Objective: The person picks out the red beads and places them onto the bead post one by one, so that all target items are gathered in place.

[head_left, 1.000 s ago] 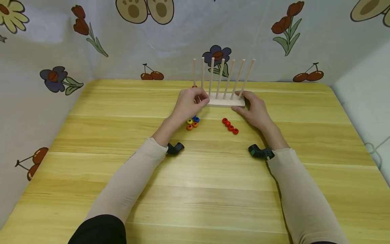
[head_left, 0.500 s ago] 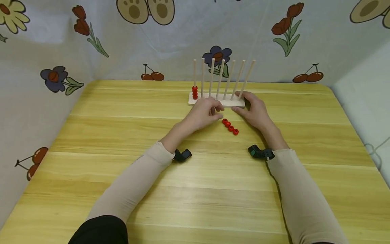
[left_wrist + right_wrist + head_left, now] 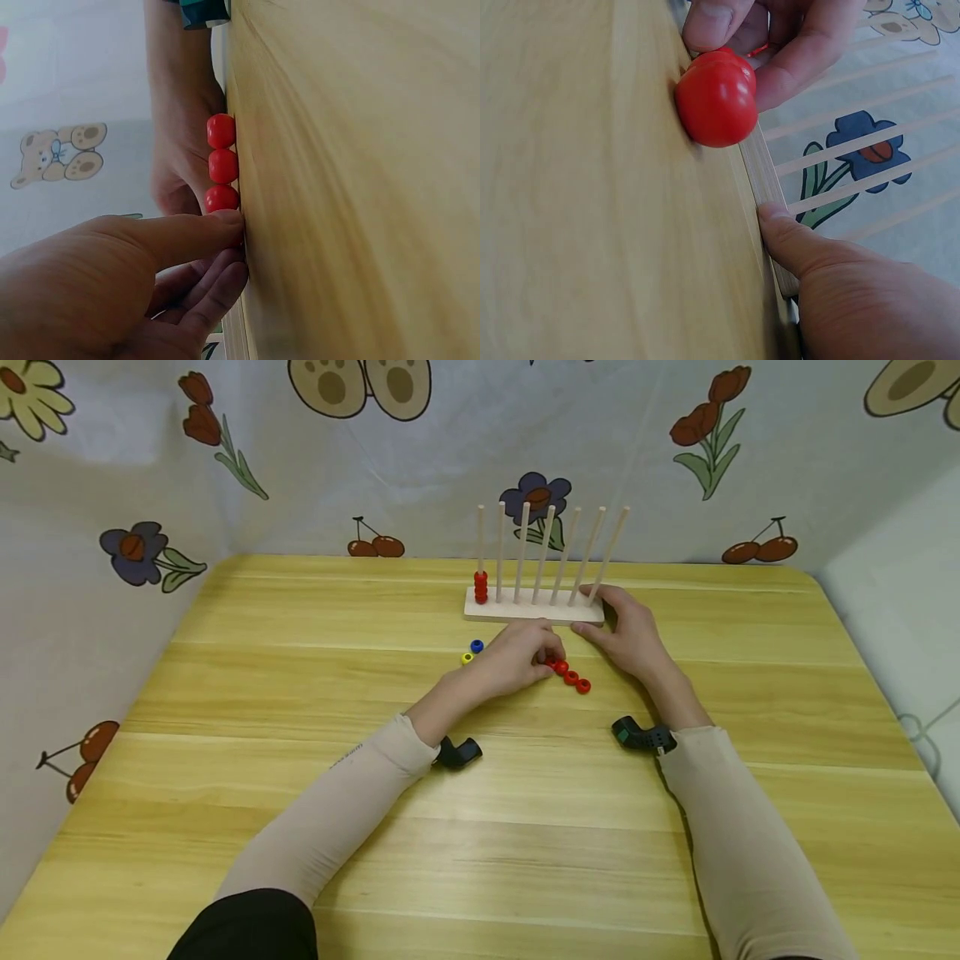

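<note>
A wooden peg rack (image 3: pixel 495 610) with several upright pegs stands at the back of the table, red beads (image 3: pixel 481 588) stacked on its leftmost peg. My right hand (image 3: pixel 632 631) grips the right end of the rack's base, thumb on the front edge. In front of the rack, my left hand (image 3: pixel 510 662) pinches the near-rack end bead of a slanting row of red beads (image 3: pixel 572 678). Thumb and fingertips mostly cover that bead, while three others (image 3: pixel 223 165) show beyond the thumb in the left wrist view. From the right wrist, the row appears end-on as one large red bead (image 3: pixel 716 105).
A blue bead (image 3: pixel 477 646) and a yellow bead (image 3: pixel 467 658) lie left of the left hand, which hides the orange ones. A patterned cloth wall (image 3: pixel 300 485) rises behind the wooden table (image 3: pixel 525 827). Each wrist wears a black camera (image 3: pixel 459 753).
My left hand has left the rack's left end and come right and nearer, down to the red row, uncovering the red stack. The right hand stays on the base.
</note>
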